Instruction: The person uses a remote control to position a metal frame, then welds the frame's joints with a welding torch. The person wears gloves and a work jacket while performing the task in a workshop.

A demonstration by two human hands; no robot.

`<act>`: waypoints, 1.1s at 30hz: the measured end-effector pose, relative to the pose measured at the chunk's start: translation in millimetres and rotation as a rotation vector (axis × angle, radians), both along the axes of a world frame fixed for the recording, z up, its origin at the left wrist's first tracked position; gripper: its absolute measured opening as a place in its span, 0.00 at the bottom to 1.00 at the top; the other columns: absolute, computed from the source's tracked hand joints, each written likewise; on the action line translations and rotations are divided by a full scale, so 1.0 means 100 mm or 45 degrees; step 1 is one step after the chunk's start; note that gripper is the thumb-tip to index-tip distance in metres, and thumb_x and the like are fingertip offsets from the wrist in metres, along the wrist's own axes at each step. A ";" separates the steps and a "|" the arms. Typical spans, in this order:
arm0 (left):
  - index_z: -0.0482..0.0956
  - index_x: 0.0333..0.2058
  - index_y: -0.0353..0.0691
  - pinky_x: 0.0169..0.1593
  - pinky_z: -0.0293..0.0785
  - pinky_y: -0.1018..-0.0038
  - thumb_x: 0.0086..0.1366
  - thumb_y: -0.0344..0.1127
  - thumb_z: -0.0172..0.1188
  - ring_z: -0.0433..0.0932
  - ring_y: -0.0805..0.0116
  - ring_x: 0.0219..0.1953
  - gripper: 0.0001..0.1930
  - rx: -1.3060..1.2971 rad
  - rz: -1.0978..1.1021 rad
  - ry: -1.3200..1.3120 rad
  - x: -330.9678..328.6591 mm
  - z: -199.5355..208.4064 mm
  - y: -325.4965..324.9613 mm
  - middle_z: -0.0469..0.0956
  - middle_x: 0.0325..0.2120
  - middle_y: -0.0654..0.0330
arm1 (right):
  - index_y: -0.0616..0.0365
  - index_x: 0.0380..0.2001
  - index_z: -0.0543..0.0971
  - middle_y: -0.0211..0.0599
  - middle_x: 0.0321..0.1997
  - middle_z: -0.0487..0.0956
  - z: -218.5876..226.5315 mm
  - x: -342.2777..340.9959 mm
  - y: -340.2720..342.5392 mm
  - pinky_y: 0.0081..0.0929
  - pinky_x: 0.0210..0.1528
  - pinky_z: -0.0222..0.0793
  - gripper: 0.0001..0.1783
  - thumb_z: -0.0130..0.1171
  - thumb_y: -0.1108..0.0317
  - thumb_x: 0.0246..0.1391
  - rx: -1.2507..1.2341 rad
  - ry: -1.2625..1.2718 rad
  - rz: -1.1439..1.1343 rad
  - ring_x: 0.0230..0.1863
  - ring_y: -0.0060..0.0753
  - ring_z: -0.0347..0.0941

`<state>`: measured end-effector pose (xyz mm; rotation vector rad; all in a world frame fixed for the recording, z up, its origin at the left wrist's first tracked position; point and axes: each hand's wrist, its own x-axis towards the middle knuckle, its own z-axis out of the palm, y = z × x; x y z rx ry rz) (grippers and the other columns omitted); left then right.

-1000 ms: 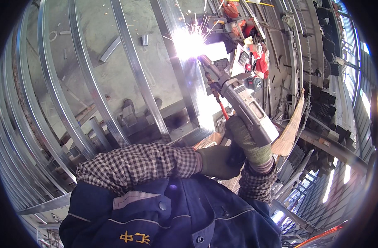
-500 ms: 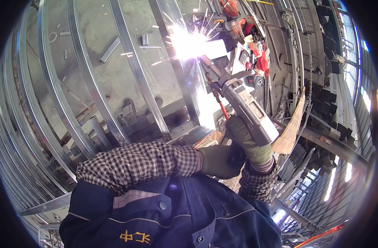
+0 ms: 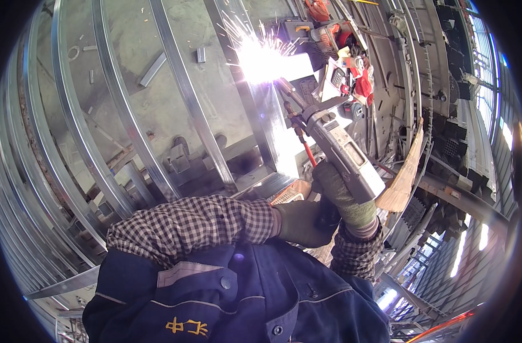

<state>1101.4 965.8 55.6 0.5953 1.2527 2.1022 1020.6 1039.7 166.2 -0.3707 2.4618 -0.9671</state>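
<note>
My right hand (image 3: pixel 340 197), in a green work glove, is closed around a grey handheld welding gun (image 3: pixel 349 160). The nozzle points up and left, with a thin red-sleeved tube (image 3: pixel 308 150) running beside it. At its tip a white glare with flying sparks (image 3: pixel 261 60) covers the spot on a shiny metal bar (image 3: pixel 255 114), so the joint is hidden. Beside the right wrist, my left hand (image 3: pixel 301 223), gloved too, closes against a dark piece under the gun. Its fingertips are mostly hidden, and what it holds I cannot make out.
Parallel shiny metal bars (image 3: pixel 124 117) stretch across the left, above a concrete floor with an offcut (image 3: pixel 153 69). To the right of the glare lie a calculator (image 3: pixel 337 78), red items and a tape measure (image 3: pixel 353 111). A wooden board (image 3: pixel 402 177) stands right of the gun.
The sparks now fan more up and left, and the glare's shape has altered slightly. Both hands and the welding gun stay almost where they were.
</note>
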 end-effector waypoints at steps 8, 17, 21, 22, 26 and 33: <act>0.79 0.48 0.41 0.49 0.82 0.58 0.68 0.46 0.57 0.86 0.51 0.45 0.17 -0.004 0.014 0.051 0.01 -0.01 0.01 0.85 0.38 0.46 | 0.61 0.42 0.84 0.31 0.31 0.82 -0.01 0.04 0.01 0.25 0.31 0.77 0.07 0.68 0.72 0.61 -0.016 0.042 0.010 0.30 0.24 0.81; 0.79 0.46 0.41 0.47 0.83 0.60 0.70 0.45 0.54 0.87 0.55 0.40 0.15 -0.056 -0.085 0.049 0.01 -0.02 0.03 0.86 0.35 0.49 | 0.62 0.41 0.83 0.30 0.31 0.82 0.04 0.04 0.00 0.24 0.31 0.76 0.08 0.69 0.71 0.62 0.010 -0.020 -0.032 0.30 0.23 0.80; 0.79 0.45 0.41 0.44 0.84 0.62 0.70 0.46 0.52 0.87 0.58 0.37 0.16 -0.090 -0.033 0.112 0.04 -0.04 0.08 0.85 0.32 0.51 | 0.62 0.43 0.84 0.30 0.31 0.83 0.02 0.08 0.05 0.24 0.32 0.77 0.08 0.68 0.73 0.62 -0.011 0.007 -0.018 0.30 0.22 0.80; 0.79 0.45 0.41 0.43 0.84 0.62 0.69 0.46 0.52 0.87 0.59 0.37 0.16 -0.094 -0.009 0.136 0.05 -0.05 0.09 0.85 0.31 0.51 | 0.63 0.43 0.84 0.30 0.31 0.83 0.01 0.08 0.06 0.25 0.32 0.77 0.08 0.68 0.73 0.62 -0.016 0.012 -0.014 0.30 0.22 0.80; 0.80 0.43 0.41 0.44 0.84 0.62 0.69 0.47 0.52 0.87 0.59 0.37 0.17 -0.062 -0.058 0.144 0.05 -0.10 0.15 0.85 0.31 0.52 | 0.62 0.44 0.83 0.30 0.31 0.83 0.00 0.11 0.10 0.24 0.32 0.77 0.09 0.68 0.72 0.62 -0.026 -0.043 -0.080 0.30 0.22 0.80; 0.80 0.45 0.42 0.45 0.83 0.61 0.68 0.48 0.54 0.87 0.57 0.38 0.17 -0.089 -0.090 0.155 0.06 -0.11 0.15 0.86 0.32 0.51 | 0.63 0.43 0.83 0.30 0.31 0.82 0.02 0.12 0.10 0.23 0.31 0.75 0.11 0.69 0.67 0.63 -0.049 -0.146 -0.174 0.29 0.22 0.79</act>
